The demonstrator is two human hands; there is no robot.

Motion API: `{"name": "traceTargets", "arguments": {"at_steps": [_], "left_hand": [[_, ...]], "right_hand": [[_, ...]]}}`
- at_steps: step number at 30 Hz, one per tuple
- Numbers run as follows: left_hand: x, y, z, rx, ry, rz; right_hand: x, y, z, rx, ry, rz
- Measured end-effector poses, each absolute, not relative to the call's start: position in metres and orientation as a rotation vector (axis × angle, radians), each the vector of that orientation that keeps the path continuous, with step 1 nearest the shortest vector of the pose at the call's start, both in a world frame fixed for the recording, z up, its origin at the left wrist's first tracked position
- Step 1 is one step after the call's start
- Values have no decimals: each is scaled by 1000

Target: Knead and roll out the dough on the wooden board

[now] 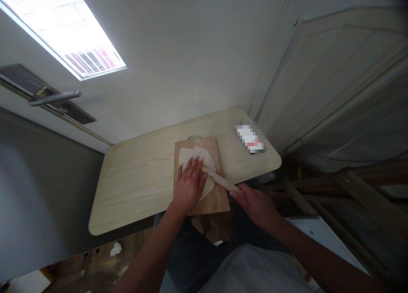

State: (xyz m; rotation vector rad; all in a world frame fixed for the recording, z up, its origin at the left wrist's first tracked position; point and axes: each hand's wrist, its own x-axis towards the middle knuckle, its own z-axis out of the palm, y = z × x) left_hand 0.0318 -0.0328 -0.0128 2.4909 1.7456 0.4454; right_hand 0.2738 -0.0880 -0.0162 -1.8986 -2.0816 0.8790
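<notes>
A flat sheet of pale dough (204, 154) with an uneven edge lies on a wooden cutting board (219, 203). My left hand (190, 180) rests flat on the dough, its fingers stretched forward and slightly apart. A wooden rolling pin (223, 182) slants across the right part of the dough, its far end close to my left hand's thumb and fingers. My right hand (255, 201) is wrapped round the near end of the pin, past the board's right edge. Part of the dough is hidden beneath my left hand and the pin.
The board sits on a light wood-grain table (137, 174) with rounded corners, its front overhanging the edge. A blurred-out phone (250, 138) lies at the table's right. Behind stands a door with a metal handle (55, 97). Crumpled white paper (116, 249) is on the floor.
</notes>
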Motion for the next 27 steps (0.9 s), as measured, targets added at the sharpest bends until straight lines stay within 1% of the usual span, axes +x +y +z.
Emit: {"name": "traceTargets", "arguments": {"at_steps": [27], "left_hand": [[83, 36, -14, 2535, 1645, 397]], "right_hand": [[297, -72, -21, -1929, -1959, 893]]}}
